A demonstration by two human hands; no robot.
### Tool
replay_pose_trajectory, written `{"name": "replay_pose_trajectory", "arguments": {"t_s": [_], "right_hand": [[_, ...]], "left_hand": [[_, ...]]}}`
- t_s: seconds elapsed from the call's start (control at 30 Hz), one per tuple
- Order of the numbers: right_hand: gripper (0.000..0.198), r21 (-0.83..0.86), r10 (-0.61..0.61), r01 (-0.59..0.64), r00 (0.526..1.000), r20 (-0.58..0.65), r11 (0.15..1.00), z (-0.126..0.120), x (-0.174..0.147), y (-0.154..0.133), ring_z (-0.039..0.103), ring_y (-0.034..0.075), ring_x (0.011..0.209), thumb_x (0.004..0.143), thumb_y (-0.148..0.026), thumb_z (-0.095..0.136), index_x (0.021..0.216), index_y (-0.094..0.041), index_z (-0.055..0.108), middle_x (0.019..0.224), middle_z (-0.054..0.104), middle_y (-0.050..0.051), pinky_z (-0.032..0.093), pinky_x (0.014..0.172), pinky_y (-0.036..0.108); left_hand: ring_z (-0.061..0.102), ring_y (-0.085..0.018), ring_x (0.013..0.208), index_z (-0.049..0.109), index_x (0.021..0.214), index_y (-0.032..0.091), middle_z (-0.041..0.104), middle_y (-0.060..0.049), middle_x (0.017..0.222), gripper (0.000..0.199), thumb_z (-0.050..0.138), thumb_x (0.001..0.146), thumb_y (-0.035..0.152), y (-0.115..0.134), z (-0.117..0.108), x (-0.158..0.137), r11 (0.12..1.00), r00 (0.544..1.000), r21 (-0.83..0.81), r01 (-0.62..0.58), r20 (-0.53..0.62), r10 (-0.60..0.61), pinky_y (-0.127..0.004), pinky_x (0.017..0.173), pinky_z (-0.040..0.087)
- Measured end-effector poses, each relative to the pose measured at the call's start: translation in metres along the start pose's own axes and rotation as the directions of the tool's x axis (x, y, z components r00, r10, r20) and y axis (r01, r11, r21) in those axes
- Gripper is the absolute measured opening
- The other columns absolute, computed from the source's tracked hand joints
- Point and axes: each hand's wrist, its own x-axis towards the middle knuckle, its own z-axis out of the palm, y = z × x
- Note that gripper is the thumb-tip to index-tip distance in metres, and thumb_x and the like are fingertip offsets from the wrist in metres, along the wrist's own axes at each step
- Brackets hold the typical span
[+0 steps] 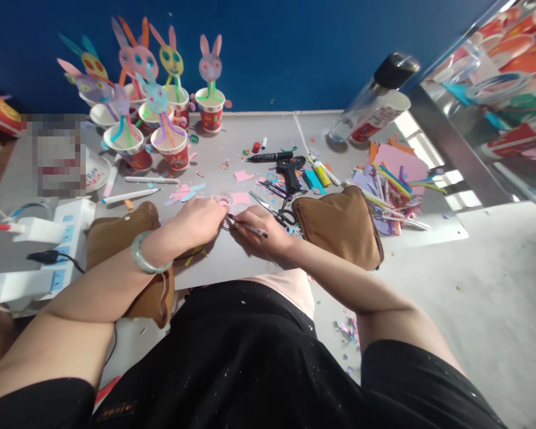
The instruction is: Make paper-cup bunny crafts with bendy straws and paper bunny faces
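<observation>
My right hand [263,229] is closed round a slim pen [255,229], its tip pointing left toward my other hand. My left hand [201,219] is closed, its fingertips pinching a small pink paper piece [224,200] close to the pen tip. The fingers partly hide that paper. Just beyond my right hand lie metal scissors [286,215] with black handles and a black glue gun [290,173]. A black marker [270,157] lies behind them. Pink paper scraps [243,176] are scattered around both hands.
Several paper cups with paper rabbit heads [211,110] stand at the back left. Brown cushions [339,226] flank my hands. A white power strip [67,238] is at left; a clear bottle [361,101] and coloured paper strips [395,190] are at right.
</observation>
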Motion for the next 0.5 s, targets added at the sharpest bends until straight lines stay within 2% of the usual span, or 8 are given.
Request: {"name": "replay_pose_trajectory", "arguments": {"t_s": [0.13, 0.27, 0.5], "right_hand": [[0.018, 0.019, -0.1, 0.099, 0.993, 0.062, 0.995, 0.001, 0.003, 0.0, 0.065, 0.02, 0.088, 0.104, -0.024, 0.045, 0.114, -0.021, 0.06, 0.097, 0.073, 0.01, 0.051, 0.083, 0.037], [0.024, -0.091, -0.147, 0.161, 0.979, 0.144, 0.983, 0.005, 0.006, -0.004, 0.065, 0.022, 0.095, 0.101, -0.017, 0.046, 0.123, -0.019, 0.058, 0.112, 0.072, 0.014, 0.049, 0.086, 0.038], [0.012, -0.275, -0.212, 0.256, 0.96, 0.18, 0.927, 0.015, 0.013, -0.007, 0.057, 0.022, 0.076, 0.093, -0.015, 0.05, 0.103, -0.016, 0.057, 0.098, 0.067, 0.013, 0.044, 0.075, 0.037]], "left_hand": [[0.073, -0.03, 0.099, 0.07, 0.114, 0.016, 0.075, -0.016, 0.107, 0.038, 0.041, 0.091, 0.01, -0.001, 0.001, 0.001, 1.0, 1.0, 0.02, -0.014, 0.014, 0.014, -0.037, 0.08, 0.055], [0.074, -0.031, 0.098, 0.07, 0.116, 0.016, 0.075, -0.016, 0.107, 0.039, 0.041, 0.09, 0.009, -0.001, 0.001, 0.001, 0.999, 1.0, 0.022, -0.025, 0.004, 0.024, -0.037, 0.079, 0.055], [0.074, -0.031, 0.099, 0.07, 0.115, 0.015, 0.075, -0.017, 0.106, 0.038, 0.043, 0.09, 0.008, 0.003, -0.004, 0.001, 1.0, 1.0, 0.001, 0.008, 0.025, -0.008, -0.037, 0.079, 0.056]]}}
